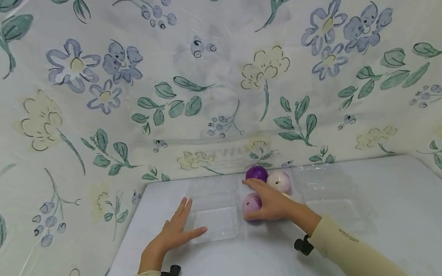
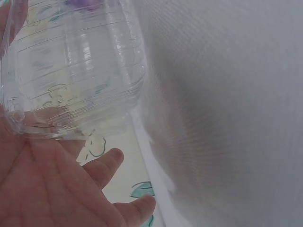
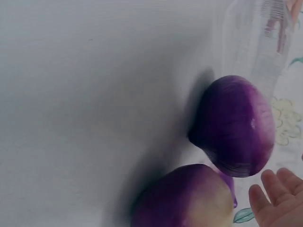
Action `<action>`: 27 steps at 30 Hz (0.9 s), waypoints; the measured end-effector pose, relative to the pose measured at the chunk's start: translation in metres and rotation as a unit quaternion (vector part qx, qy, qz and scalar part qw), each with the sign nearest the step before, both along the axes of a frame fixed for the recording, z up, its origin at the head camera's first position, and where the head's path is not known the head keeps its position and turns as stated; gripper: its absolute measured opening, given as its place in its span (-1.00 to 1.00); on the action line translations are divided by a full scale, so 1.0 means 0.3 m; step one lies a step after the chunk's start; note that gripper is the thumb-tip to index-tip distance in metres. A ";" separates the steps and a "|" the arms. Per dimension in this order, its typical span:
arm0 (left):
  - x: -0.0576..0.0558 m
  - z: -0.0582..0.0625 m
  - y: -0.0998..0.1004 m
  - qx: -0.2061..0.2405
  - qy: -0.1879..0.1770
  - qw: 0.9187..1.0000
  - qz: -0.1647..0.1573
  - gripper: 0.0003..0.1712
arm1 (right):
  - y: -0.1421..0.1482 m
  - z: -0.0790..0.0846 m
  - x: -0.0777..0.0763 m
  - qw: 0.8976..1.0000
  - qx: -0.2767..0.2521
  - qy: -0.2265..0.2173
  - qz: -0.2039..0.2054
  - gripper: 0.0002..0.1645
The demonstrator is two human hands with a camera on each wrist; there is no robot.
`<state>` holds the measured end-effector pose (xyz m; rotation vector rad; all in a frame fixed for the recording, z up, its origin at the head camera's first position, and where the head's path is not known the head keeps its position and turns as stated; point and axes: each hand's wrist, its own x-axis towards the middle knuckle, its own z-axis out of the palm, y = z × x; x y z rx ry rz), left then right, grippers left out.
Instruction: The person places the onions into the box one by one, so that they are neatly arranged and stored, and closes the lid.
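In the head view several onions stand grouped between two clear plastic boxes. They are a deep purple one (image 1: 256,173) at the back, a pale one (image 1: 280,180), a pinkish-purple one (image 1: 251,202) in front, and another mostly hidden behind my right hand (image 1: 270,203). That hand reaches over the group, thumb and fingers spread around the front onion. In the right wrist view its straight fingers (image 3: 277,189) appear beside a purple onion (image 3: 236,125). My left hand (image 1: 171,234) is spread at the left end of the left plastic box (image 1: 219,217), its thumb overlapping the box's front corner.
A second clear plastic box (image 1: 331,198) stands right of the onions, behind my right forearm. Everything rests on a white table (image 1: 238,271). A floral-patterned sheet (image 1: 211,64) hangs along the table's back edge and sides.
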<state>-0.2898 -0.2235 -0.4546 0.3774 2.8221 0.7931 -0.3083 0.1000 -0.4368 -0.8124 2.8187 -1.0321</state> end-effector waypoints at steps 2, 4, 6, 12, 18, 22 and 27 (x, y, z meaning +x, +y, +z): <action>0.001 -0.003 0.000 -0.001 -0.001 1.000 0.000 0.24 | 0.004 -0.010 0.002 1.000 -0.005 0.008 0.004 0.18; 0.003 -0.001 0.002 0.000 0.001 1.000 -0.001 0.23 | 0.008 -0.016 0.004 1.000 -0.010 0.014 0.005 0.16; 0.003 0.001 0.004 0.002 0.004 1.000 -0.001 0.23 | 0.015 -0.019 0.007 1.000 -0.009 0.021 0.009 0.15; 0.002 -0.005 0.004 0.003 0.007 1.000 -0.001 0.23 | 0.044 -0.033 0.016 1.000 -0.017 0.023 0.013 0.17; 0.001 -0.011 -0.001 0.005 0.013 1.000 -0.002 0.22 | 0.076 -0.052 0.010 0.999 -0.024 0.038 0.018 0.15; 0.004 -0.012 -0.002 0.007 0.014 1.000 0.001 0.21 | 0.092 -0.049 0.008 0.999 -0.029 0.040 0.016 0.18; 0.008 -0.011 -0.002 0.015 0.012 1.000 -0.001 0.21 | 0.112 -0.053 0.002 0.999 -0.029 0.026 0.009 0.22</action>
